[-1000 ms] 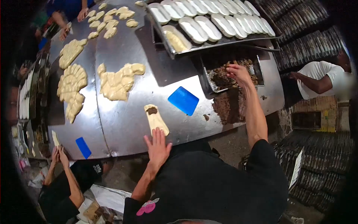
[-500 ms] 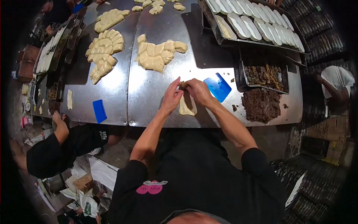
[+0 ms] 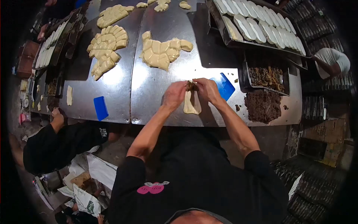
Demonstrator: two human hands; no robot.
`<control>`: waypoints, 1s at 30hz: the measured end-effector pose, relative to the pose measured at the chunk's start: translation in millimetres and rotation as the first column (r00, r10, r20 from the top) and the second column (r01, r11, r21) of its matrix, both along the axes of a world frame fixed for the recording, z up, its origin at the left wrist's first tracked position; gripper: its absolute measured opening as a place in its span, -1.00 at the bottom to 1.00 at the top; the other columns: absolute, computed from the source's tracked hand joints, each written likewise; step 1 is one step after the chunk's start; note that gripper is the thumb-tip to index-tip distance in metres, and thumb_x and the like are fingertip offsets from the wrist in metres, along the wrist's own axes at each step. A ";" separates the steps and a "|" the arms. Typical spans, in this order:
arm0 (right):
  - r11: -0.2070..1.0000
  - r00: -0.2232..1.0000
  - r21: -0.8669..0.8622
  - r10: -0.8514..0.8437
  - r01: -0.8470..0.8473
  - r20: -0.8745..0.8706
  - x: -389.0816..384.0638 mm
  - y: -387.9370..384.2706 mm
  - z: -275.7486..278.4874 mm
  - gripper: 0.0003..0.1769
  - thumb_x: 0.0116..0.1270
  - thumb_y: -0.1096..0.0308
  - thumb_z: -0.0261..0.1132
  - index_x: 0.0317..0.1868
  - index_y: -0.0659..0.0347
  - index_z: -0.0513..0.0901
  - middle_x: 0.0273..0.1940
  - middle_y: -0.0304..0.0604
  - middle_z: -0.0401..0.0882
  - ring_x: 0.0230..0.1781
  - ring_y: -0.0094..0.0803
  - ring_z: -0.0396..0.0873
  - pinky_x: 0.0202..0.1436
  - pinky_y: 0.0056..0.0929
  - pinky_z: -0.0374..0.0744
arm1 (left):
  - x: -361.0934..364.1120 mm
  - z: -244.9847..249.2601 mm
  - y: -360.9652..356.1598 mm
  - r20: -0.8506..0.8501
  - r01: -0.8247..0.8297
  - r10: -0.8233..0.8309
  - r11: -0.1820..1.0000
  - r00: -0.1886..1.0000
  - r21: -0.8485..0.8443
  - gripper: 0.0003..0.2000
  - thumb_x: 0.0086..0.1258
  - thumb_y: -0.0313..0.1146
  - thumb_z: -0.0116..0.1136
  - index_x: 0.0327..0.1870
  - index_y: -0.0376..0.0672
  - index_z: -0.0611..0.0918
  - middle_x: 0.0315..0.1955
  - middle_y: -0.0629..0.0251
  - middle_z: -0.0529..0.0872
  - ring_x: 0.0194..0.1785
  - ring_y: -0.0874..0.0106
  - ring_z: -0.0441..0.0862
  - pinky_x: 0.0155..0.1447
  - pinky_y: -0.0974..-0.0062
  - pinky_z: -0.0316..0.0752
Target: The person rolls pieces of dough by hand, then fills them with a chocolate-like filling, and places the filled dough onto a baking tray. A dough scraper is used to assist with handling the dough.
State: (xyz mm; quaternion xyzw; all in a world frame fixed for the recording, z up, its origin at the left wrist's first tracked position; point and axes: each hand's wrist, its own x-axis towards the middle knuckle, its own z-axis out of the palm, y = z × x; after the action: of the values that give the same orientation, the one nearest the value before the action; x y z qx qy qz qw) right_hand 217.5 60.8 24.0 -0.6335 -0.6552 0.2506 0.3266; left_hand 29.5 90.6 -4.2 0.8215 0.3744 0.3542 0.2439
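Note:
A flattened strip of pale dough [image 3: 192, 106] lies lengthwise on the metal table in front of me, with a lump of brown filling [image 3: 191, 86] at its far end. My left hand [image 3: 174, 95] is closed on the left side of that far end. From the other side, my right hand [image 3: 207, 90] pinches the same end, thumb and fingers against the dough and filling. The fingertips partly cover the filling. Just beyond my right hand lies a blue scraper [image 3: 226, 88].
Brown filling [image 3: 262, 106] is heaped at the right, beside a metal tin [image 3: 245, 76] of filling. A large tray [image 3: 233, 44] holds white fluted paper liners. Scored dough slabs [image 3: 160, 54] lie farther back. Another blue scraper [image 3: 100, 108] and a co-worker's hand [image 3: 56, 112] are leftward.
My hands have shifted slightly right in view and the left hand has turned over the dough's edge. More of the brown filling shows between my fingers. The whole view has shifted a little.

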 end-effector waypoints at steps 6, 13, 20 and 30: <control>0.980 0.982 0.072 0.181 -0.184 0.051 -14.9 4.8 7.8 -0.72 0.19 0.54 0.16 -0.07 0.30 0.59 -0.23 0.16 0.60 -0.17 0.10 0.57 -0.12 -0.09 0.51 | 6.1 -0.3 22.6 -0.314 0.076 -0.030 0.988 0.949 0.137 -0.80 0.26 -0.41 0.14 -0.10 -0.14 0.62 -0.07 0.15 0.63 0.10 0.24 0.49 0.11 0.18 0.34; 0.978 0.983 0.192 0.044 -0.078 0.176 -25.1 -25.5 -28.5 -0.71 0.16 0.50 0.17 -0.08 0.27 0.62 -0.19 0.06 0.54 -0.12 0.00 0.50 -0.02 -0.14 0.50 | 0.9 -4.8 -22.1 0.020 -0.033 0.030 0.982 0.999 0.184 -0.81 0.26 -0.52 0.08 -0.13 -0.22 0.62 -0.23 0.17 0.68 -0.11 0.17 0.62 0.19 0.13 0.41; 0.985 0.940 -0.171 0.086 -0.030 0.331 -38.6 -64.3 1.2 -0.66 0.20 0.47 0.16 0.01 0.28 0.61 -0.11 0.00 0.58 -0.04 -0.06 0.56 0.06 -0.18 0.53 | -20.7 15.3 -47.1 -0.286 0.067 -0.076 0.997 0.955 -0.042 -0.57 0.14 -0.59 0.04 0.11 -0.30 0.51 0.06 0.07 0.60 0.27 0.18 0.47 0.49 -0.09 -0.01; 0.961 0.871 0.257 -0.041 -0.100 0.490 -49.9 -105.7 -28.5 -0.59 0.18 0.50 0.18 0.08 0.34 0.55 0.15 0.04 0.49 0.08 -0.07 0.52 0.15 -0.17 0.45 | -17.8 -7.4 -91.3 -0.313 0.172 -0.115 0.972 0.943 0.162 -0.58 0.18 -0.58 0.05 0.13 -0.36 0.50 0.16 0.02 0.55 0.38 0.19 0.36 0.49 -0.17 -0.08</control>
State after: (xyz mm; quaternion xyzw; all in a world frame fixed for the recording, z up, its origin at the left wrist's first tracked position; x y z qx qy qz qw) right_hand 167.7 -44.9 -4.4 -0.6147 -0.7544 -0.0067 0.2301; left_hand 11.7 -0.8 -11.6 0.9103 0.3111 0.2396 0.1309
